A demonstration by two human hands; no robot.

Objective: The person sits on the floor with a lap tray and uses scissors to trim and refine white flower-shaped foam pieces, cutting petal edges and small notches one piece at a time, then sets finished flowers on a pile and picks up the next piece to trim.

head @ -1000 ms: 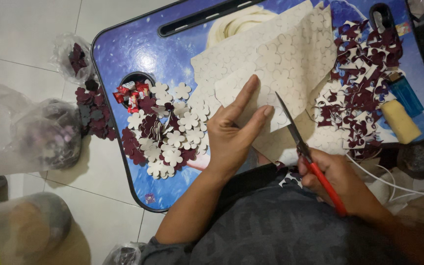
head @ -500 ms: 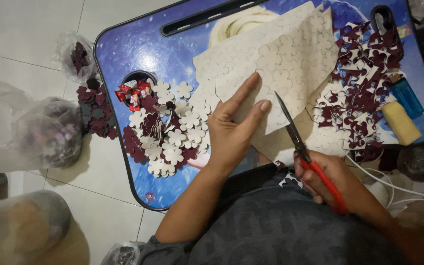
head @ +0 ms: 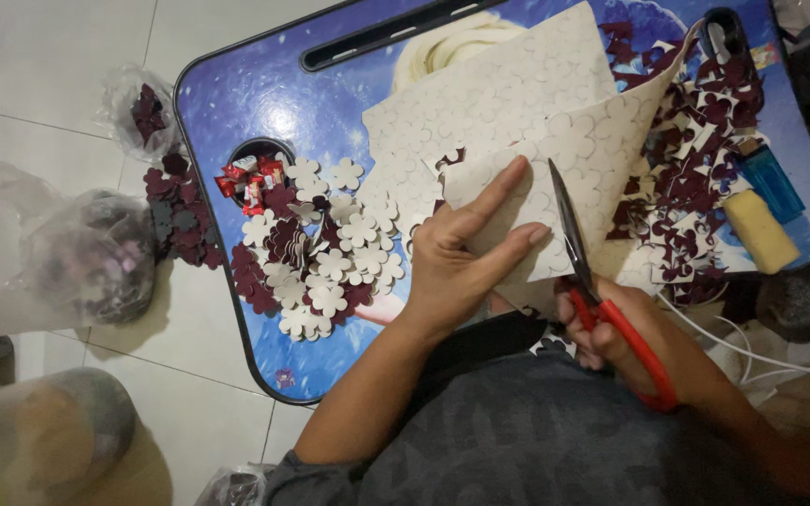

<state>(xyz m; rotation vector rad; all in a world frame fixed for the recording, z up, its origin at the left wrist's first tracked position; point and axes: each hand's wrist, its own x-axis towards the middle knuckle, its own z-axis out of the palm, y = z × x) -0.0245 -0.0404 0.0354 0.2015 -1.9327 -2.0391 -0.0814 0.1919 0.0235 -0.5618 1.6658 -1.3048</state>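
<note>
On the blue lap table, seen from the head camera, the left hand lies spread and pinches a cream sheet stamped with flower outlines, thumb beneath and fingers on top, while the right hand is closed through the red handles of a pair of scissors, whose blades stand parted at the sheet's lower edge. To cut well, I judge the sheet should be held taut close to the blades and turned into them, with short snips along each outline and fingertips kept off the cutting line. Cut flowers, cream and maroon, lie heaped left of the hand; maroon scraps lie on the right. A round recess in the table holds small red-and-white wrapped pieces. On the floor, a small clear bag holds maroon cut-outs, and a larger clear bag holds a dark mass I cannot make out.
</note>
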